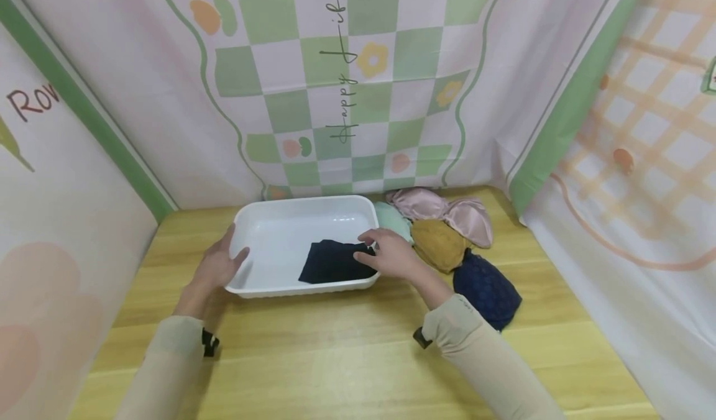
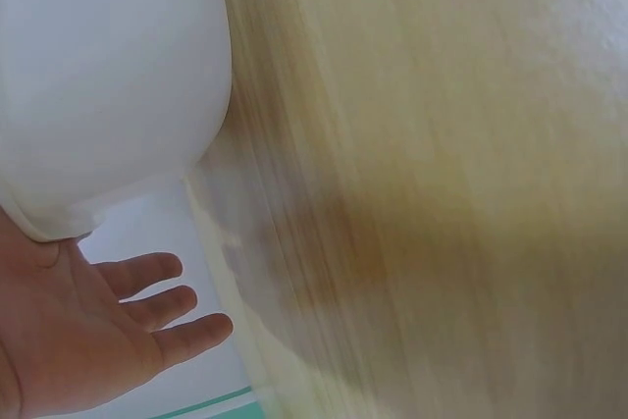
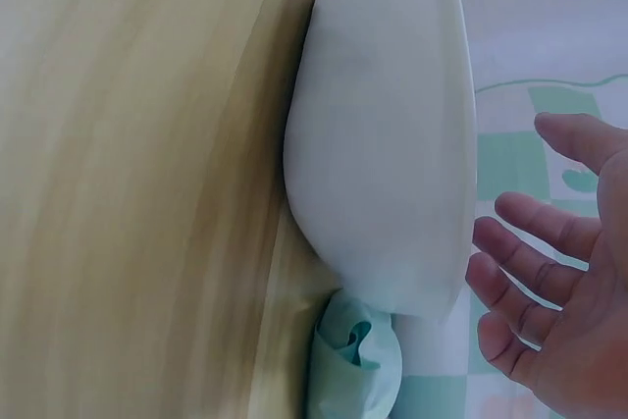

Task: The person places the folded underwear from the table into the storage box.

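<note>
At the left end of the white tray (image 1: 279,288), my left hand (image 1: 217,266) holds the rim, thumb over the inner side. In the left wrist view three fingers of the left hand (image 2: 88,331) stretch out past the tray wall (image 2: 118,76). A black folded cloth (image 1: 332,263) lies flat in the tray's near right corner. Over that corner hovers my right hand (image 1: 394,255), its fingers spread and slightly bent around nothing. The right wrist view has the right hand (image 3: 559,282) beside the tray rim, palm in sight.
Right of the tray lie a mint-green garment (image 1: 393,220), a pink satin bra (image 1: 419,204), a mustard-yellow garment (image 1: 439,245) and a navy one (image 1: 485,289) in a loose row. All rest on a wooden table (image 1: 324,358). Patterned curtains (image 1: 369,103) stand along its back and sides.
</note>
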Tool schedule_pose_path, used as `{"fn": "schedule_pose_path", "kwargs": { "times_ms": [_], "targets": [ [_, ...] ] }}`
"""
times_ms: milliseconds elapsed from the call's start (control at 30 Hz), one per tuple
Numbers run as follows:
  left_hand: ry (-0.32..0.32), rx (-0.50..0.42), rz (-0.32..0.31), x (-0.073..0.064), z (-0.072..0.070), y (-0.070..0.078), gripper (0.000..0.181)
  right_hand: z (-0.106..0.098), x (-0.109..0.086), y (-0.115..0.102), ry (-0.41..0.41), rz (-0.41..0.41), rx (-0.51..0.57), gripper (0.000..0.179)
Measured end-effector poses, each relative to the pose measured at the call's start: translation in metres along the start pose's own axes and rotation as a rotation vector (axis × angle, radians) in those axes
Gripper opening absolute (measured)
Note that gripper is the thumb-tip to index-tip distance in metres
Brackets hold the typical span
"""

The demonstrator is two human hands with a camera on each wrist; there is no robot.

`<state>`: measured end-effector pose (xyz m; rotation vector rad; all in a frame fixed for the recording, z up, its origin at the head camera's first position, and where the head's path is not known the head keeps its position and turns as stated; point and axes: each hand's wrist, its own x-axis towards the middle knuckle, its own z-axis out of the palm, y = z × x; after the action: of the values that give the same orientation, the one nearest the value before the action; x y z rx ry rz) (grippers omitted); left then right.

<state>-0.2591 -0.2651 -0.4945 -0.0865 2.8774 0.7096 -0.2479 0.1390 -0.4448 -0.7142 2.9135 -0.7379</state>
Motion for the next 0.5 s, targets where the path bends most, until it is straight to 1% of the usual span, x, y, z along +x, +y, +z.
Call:
{"fn": "schedule_pose_path", "kwargs": {
  "times_ms": [200,333,500],
  "targets": [
    [-0.006,0.011,0.002,0.000,-0.001,0.001,0.083,-0.005,-0.013,0.008,0.031,0.036,0.052,0.050],
    [0.000,0.016,0.009,0.000,-0.001,0.002,0.084,-0.008,-0.019,0.016,0.068,0.057,0.077,0.049],
    [-0.010,0.020,0.004,-0.001,-0.001,0.002,0.084,-0.010,-0.026,0.025,0.093,0.086,0.112,0.048]
  ]
}}
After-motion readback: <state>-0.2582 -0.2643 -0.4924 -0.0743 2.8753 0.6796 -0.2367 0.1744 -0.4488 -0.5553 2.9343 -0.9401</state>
